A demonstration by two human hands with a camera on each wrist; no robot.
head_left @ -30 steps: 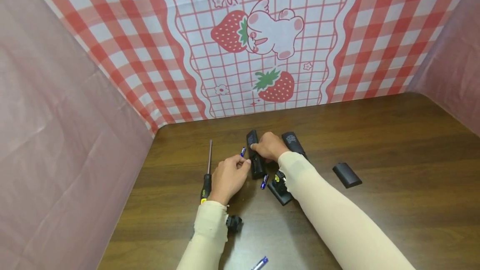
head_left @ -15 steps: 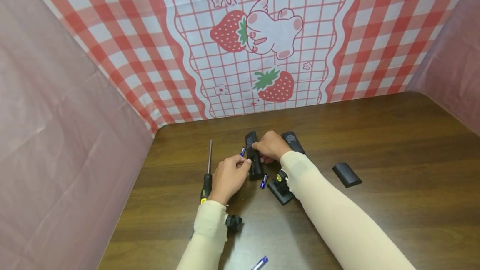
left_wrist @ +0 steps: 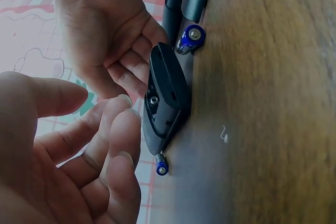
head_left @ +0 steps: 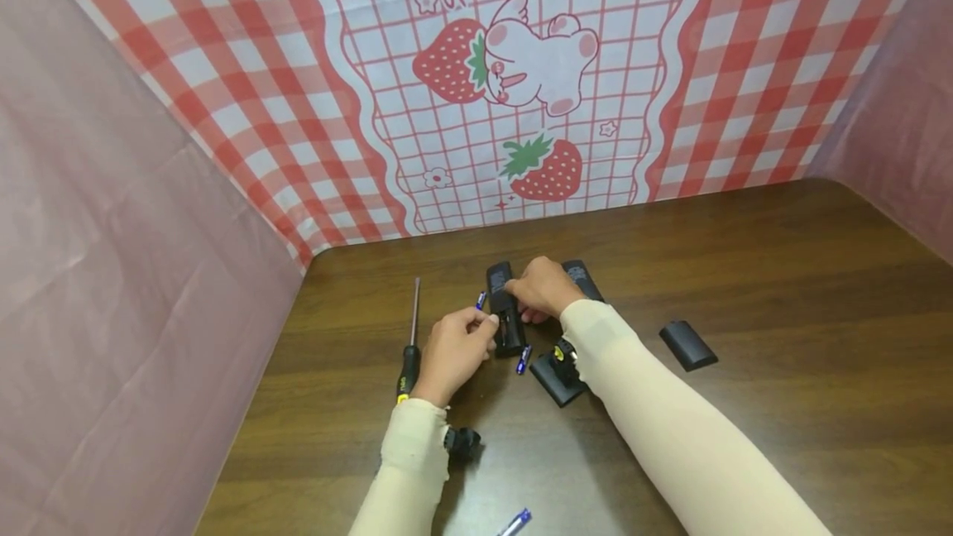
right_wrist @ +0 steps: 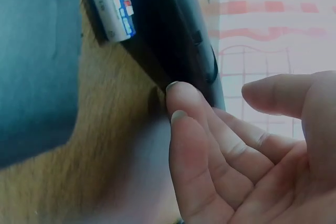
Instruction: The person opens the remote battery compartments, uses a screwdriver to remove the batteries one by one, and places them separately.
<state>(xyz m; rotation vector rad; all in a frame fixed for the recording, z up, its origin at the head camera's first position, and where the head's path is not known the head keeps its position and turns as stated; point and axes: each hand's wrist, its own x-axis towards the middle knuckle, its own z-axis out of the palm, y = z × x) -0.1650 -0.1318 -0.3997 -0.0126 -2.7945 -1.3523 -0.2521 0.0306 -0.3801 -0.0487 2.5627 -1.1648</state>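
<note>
The right hand (head_left: 543,286) steadied the open remote (head_left: 505,310) with curled fingers. At its 9 o'clock, the left hand (head_left: 454,347) hung loosely curled; seating cells needed polarity checked first.

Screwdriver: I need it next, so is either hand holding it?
No, the screwdriver lies on the table, beside the left hand.

The head view looks down from above and well back at the slim black plastic remote control (head_left: 505,310); both wrist views sit close beside that remote (left_wrist: 165,100) (right_wrist: 184,35).
</note>
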